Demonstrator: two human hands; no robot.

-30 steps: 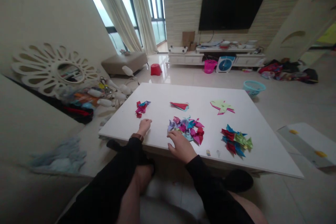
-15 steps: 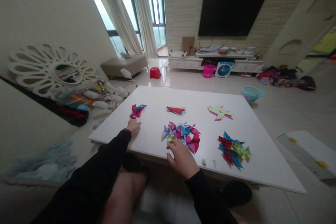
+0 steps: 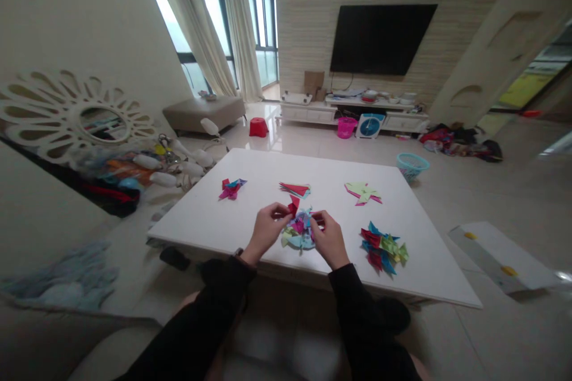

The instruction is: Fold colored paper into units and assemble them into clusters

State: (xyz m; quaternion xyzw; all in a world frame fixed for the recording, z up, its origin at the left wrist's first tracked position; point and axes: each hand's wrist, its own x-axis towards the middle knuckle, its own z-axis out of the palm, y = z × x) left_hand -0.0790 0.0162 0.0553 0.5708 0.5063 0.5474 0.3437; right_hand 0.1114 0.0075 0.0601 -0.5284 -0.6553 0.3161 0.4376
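My left hand is closed, thumb and fingertips pinching a red folded-paper piece above the middle pile. My right hand is at the pile's right side with its fingers pinched together; what lies between them is too small and covered to make out. Under both hands, the pile of origami pieces shows pale blue, magenta, purple and green paper. Just beyond it lies a stack of narrow red and pale blue folded papers. Fingers hide part of the pile.
On the white table sit a small magenta, red and blue origami group at left, green and pink folded papers at far right, and a multicoloured origami pile at near right. A blue basket stands beyond the right edge.
My left hand has left the small group at left and come to the middle pile, where it grips a red piece. My right hand has shifted to the pile's right side. The view has turned slightly.
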